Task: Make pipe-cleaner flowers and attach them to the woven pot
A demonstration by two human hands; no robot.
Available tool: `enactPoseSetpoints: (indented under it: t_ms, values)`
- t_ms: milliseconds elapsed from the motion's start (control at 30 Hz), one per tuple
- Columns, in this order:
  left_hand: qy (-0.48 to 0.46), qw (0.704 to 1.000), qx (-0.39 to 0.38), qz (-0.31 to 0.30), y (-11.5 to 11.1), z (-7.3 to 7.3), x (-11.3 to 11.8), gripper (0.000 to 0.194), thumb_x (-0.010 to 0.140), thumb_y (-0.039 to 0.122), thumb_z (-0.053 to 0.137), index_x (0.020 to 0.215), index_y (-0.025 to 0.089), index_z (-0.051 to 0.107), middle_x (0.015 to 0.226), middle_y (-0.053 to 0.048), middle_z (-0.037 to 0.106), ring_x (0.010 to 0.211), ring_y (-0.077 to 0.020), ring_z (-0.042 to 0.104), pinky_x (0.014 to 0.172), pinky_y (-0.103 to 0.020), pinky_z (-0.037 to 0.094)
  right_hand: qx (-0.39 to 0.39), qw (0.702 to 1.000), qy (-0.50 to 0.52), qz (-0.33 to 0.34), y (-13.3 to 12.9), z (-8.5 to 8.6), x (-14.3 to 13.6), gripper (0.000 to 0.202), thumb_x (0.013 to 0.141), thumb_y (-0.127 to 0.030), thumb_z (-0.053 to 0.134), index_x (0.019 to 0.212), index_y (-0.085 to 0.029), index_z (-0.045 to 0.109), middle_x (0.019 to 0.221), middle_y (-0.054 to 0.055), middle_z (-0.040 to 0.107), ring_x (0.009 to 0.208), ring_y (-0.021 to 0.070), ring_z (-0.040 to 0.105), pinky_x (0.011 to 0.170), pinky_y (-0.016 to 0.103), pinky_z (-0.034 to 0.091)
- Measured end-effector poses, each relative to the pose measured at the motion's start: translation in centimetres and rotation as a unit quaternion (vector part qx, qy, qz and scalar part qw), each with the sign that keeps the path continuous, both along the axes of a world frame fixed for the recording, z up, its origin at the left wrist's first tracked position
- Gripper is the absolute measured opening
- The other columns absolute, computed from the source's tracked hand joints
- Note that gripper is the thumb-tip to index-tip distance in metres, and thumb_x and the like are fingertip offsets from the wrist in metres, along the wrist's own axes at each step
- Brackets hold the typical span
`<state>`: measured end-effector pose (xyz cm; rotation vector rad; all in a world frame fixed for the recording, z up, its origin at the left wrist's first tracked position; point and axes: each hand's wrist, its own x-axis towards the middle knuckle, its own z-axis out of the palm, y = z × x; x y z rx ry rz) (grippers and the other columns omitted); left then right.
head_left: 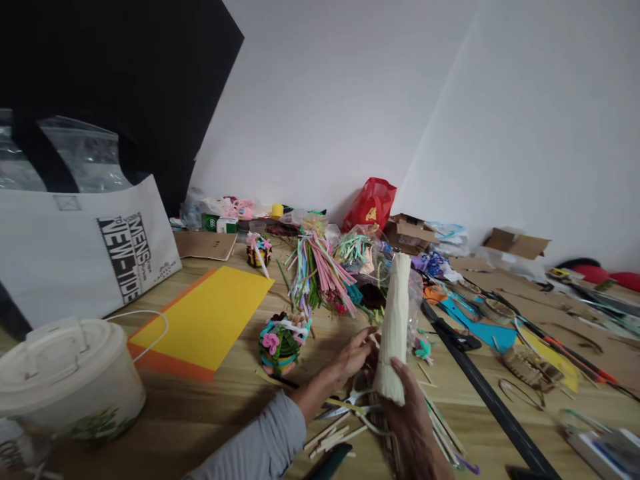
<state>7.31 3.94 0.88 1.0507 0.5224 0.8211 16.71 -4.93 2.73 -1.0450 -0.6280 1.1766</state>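
Observation:
A pale cream roll [395,327], wide at its lower end, stands nearly upright above the table. My right hand [411,407] is wrapped round its lower part from the right. On the roll's left side, my left hand [356,355] has bent fingers by the roll; what its fingertips hold, if anything, is hidden. Below the hands lie scissors [353,402] and short pale sticks [331,440]. A small woven pot with pipe-cleaner flowers [281,345] sits to the left of my left hand.
Pipe cleaners [325,270] are heaped behind the hands. Yellow paper [220,310], a lidded white container [70,380] and a white bag [80,253] are at left. A long black strip [495,400], blue paper [475,327] and a woven basket [533,367] lie at right.

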Motion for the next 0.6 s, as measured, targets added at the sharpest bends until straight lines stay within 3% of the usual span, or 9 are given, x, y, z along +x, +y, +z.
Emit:
enactPoseSetpoints:
  t_ms: [100,333,433,500,600]
  values:
    - [0.004,0.999,-0.026,0.023,0.0,0.5,-0.1,0.056,0.073,0.038,0.065,0.125,0.019,0.053,0.079,-0.001,0.061,0.061,-0.0123,0.055,0.054,-0.023,0.037,-0.021,0.999,0.017,0.020,-0.1,0.0,0.2,0.034,0.070,-0.052,0.067,0.086,-0.021,0.067,0.073,0.007,0.069,0.060,0.0236,0.065,0.051,0.034,0.053]
    - [0.026,0.999,-0.019,0.031,0.6,0.6,-0.1,0.032,0.062,0.022,0.067,0.093,0.017,0.064,0.064,0.002,0.058,0.048,-0.0088,0.048,0.043,-0.019,0.033,-0.049,0.997,0.041,0.043,-0.5,0.0,-0.2,0.040,0.067,-0.052,0.070,0.088,-0.019,0.066,0.072,0.008,0.070,0.059,0.0252,0.065,0.051,0.036,0.052]
    - [0.011,0.996,-0.036,0.079,0.4,0.6,0.2,0.015,0.059,0.019,0.070,0.073,0.017,0.064,0.064,0.000,0.060,0.051,-0.0108,0.051,0.044,-0.021,0.035,-0.068,0.995,0.044,0.061,-1.2,-0.1,-0.5,0.040,0.070,-0.052,0.069,0.093,-0.019,0.066,0.070,0.007,0.070,0.058,0.0249,0.065,0.051,0.035,0.052]
    - [-0.005,0.994,-0.048,0.101,0.2,1.0,0.2,0.013,0.058,0.020,0.071,0.065,0.016,0.062,0.062,-0.001,0.059,0.050,-0.0112,0.052,0.045,-0.022,0.038,-0.058,0.994,0.047,0.081,-1.7,0.1,-0.6,0.040,0.070,-0.049,0.070,0.097,-0.020,0.066,0.069,0.006,0.070,0.061,0.0252,0.066,0.053,0.035,0.052]
    - [-0.045,0.991,-0.063,0.107,0.0,2.5,-0.3,0.019,0.055,0.023,0.073,0.069,0.015,0.064,0.064,0.000,0.062,0.051,-0.0126,0.055,0.048,-0.025,0.044,-0.038,0.991,0.043,0.117,-2.3,0.3,0.0,0.044,0.069,-0.044,0.072,0.105,-0.021,0.066,0.071,0.006,0.070,0.064,0.0256,0.066,0.054,0.034,0.053]
